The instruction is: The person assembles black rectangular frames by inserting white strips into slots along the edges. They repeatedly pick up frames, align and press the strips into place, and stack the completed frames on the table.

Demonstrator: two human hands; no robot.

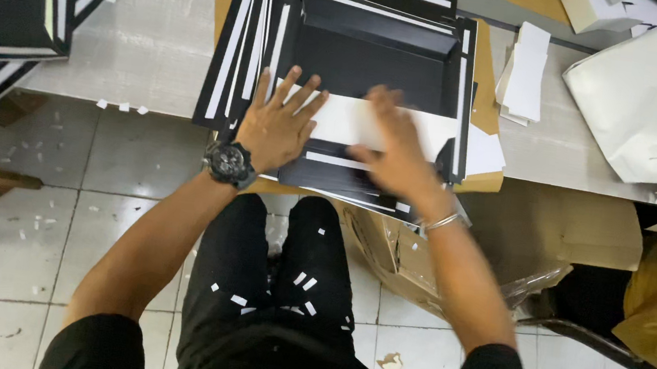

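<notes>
I judge I'm smoothing the white strip (pixel 368 123) onto the black box panel (pixel 367 65) on the table (pixel 156 33), my left hand (pixel 277 125) splayed flat, my blurred right hand (pixel 395 147) released, pressing; next needs firm, even rubbing.

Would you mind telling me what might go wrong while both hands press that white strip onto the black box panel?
The right hand is blurred in motion, so the white strip may go on crooked or creased. The black box panel overhangs the table edge, so pressure from the left hand could tip it toward the lap.
</notes>
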